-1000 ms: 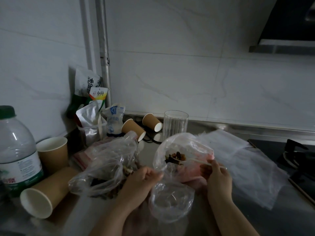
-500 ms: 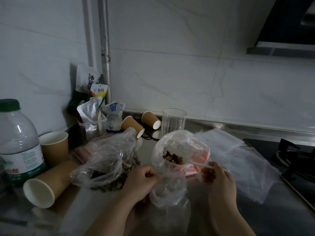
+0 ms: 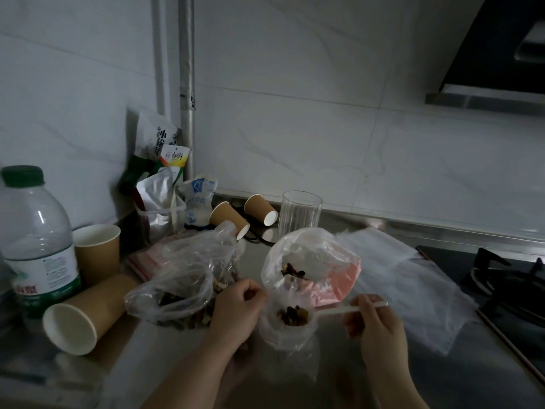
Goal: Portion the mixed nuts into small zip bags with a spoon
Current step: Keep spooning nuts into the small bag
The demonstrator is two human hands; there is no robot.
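Note:
My right hand (image 3: 374,323) holds a white plastic spoon (image 3: 339,309) by its handle. Its bowl, heaped with dark mixed nuts (image 3: 293,315), hovers at the mouth of a small clear zip bag (image 3: 290,349). My left hand (image 3: 236,308) pinches that bag's left rim and keeps it open. Just behind stands a larger clear bag (image 3: 309,255) with some nuts inside. Left of my left hand lies a crumpled plastic bag of nuts (image 3: 182,281).
Paper cups (image 3: 85,311) stand and lie at the left beside a water bottle (image 3: 35,240). A glass (image 3: 299,215), snack packets (image 3: 159,172) and two more cups sit at the back. Flat clear bags (image 3: 413,284) lie right; a gas hob (image 3: 501,284) is far right.
The spoon came out of the larger bag behind, loaded with nuts, and moved down to the mouth of the small bag. My left hand kept hold of the small bag's rim.

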